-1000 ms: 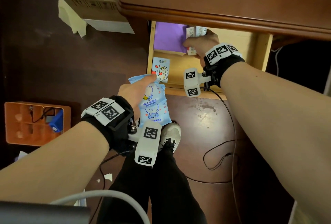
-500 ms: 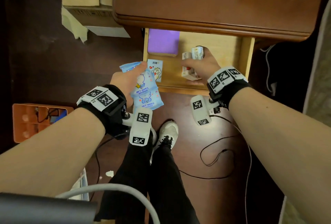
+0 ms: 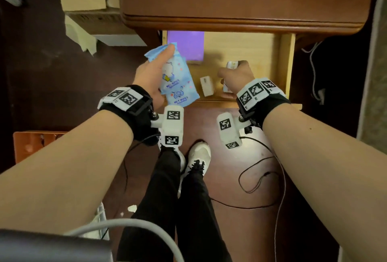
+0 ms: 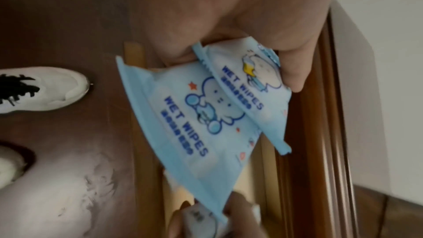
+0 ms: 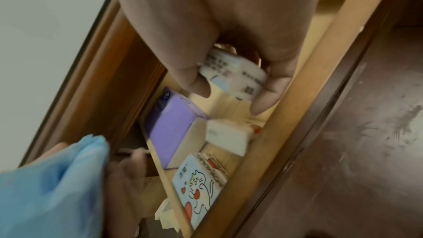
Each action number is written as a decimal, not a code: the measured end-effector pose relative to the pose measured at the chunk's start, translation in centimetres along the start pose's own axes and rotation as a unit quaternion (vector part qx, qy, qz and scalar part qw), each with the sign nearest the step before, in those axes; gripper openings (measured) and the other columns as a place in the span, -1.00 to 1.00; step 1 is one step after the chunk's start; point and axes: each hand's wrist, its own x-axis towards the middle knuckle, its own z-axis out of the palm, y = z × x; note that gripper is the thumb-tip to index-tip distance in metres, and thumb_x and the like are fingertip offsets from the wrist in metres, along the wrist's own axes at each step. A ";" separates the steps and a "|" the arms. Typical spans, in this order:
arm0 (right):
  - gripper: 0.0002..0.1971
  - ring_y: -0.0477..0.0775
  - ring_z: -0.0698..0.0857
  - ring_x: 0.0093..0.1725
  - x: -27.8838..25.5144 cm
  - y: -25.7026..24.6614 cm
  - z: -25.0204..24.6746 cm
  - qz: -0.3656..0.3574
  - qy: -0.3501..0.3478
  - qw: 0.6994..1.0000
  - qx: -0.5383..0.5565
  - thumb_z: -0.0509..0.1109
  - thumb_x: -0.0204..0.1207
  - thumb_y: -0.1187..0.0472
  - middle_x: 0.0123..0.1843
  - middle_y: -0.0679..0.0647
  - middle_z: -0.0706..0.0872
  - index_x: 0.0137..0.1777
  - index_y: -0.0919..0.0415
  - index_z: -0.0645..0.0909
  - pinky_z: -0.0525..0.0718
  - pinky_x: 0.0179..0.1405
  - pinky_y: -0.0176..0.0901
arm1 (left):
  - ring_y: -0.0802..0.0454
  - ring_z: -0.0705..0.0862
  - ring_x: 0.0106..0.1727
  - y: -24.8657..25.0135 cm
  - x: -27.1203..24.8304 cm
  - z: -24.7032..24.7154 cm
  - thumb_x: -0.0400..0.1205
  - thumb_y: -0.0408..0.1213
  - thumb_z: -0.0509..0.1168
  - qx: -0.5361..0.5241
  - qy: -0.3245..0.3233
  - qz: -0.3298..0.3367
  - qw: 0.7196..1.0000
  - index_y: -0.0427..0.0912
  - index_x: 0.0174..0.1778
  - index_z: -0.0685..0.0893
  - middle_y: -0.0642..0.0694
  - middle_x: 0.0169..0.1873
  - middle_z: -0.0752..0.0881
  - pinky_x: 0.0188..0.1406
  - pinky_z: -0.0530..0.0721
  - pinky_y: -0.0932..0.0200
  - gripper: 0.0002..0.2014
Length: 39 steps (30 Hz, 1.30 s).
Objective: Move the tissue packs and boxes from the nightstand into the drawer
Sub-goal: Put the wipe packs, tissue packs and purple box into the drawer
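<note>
Two wipes packs [image 3: 178,77] are gripped by the left hand [image 3: 150,77] over the open drawer [image 3: 285,66]; a tissue pack [image 5: 233,75] is pinched by the right hand [image 3: 235,77] inside it. A purple box [image 5: 169,133], a cat pack [image 5: 199,184] and a white pack [image 3: 206,86] lie within.

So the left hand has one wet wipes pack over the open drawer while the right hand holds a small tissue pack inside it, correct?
Not quite: the left hand grips two wet wipes packs, one overlapping the other, as the left wrist view shows. The rest holds: they are over the open drawer, and the right hand holds a small tissue pack inside it.
</note>
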 end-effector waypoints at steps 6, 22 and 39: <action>-0.43 0.24 0.74 -0.09 0.2 -1.2 0.8 0.026 0.010 0.993 -0.117 0.38 0.35 0.11 -0.08 0.15 0.69 0.39 0.22 0.46 0.82 0.07 0.23 | -0.19 0.91 0.07 -1.5 0.4 -4.6 0.32 0.05 0.68 -0.002 0.052 -0.016 0.999 -0.17 0.42 0.75 -0.24 0.20 0.88 0.12 0.83 -0.16 -0.25; -0.55 0.28 0.67 0.02 -0.2 -3.9 4.4 -0.014 -0.001 0.929 -0.369 0.43 0.55 0.14 0.25 0.25 0.72 0.40 0.26 0.51 0.54 -0.10 -0.04 | -0.25 0.91 0.06 -2.6 1.0 -5.2 0.40 0.07 0.65 0.022 0.076 -0.038 0.996 -0.16 0.07 0.82 -0.23 -0.01 0.93 0.25 0.80 -0.35 -0.55; -0.75 0.24 0.59 -0.11 0.6 -5.0 4.3 -0.026 -0.014 0.887 -0.461 0.39 0.58 0.18 0.12 0.25 0.69 0.18 0.25 0.52 0.52 -0.26 -0.07 | -0.21 0.89 0.12 -1.0 0.2 -5.1 0.57 0.05 0.53 0.062 0.059 -0.082 0.993 -0.16 0.11 0.77 -0.26 0.11 0.89 0.21 0.83 -0.17 -0.63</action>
